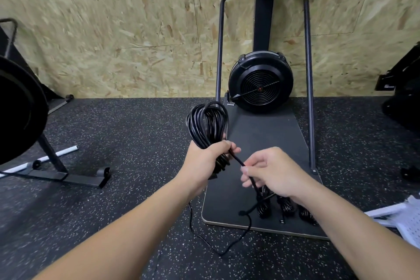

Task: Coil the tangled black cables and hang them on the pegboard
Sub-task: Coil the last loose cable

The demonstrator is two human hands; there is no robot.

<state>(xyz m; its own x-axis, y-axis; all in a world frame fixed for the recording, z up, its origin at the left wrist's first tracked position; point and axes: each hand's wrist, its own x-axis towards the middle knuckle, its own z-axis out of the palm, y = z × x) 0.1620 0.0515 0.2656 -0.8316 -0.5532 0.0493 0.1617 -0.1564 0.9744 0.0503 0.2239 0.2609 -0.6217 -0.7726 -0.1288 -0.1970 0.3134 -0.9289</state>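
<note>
Black coil (208,125) in left grip (204,159), right grip (272,173) pinching its tail, bundles (285,208) beneath.

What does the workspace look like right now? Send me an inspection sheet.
Surface: speckled rubber floor; dark board under the fan machine.
Job's things: coiled black cable; three wound bundles on the board.
Clutter: white perforated panel at right.
Grips: left hand grips the coil; right hand pinches the loose end.
Cables: tail trails over the floor.
Surroundings: chipboard wall.
</note>
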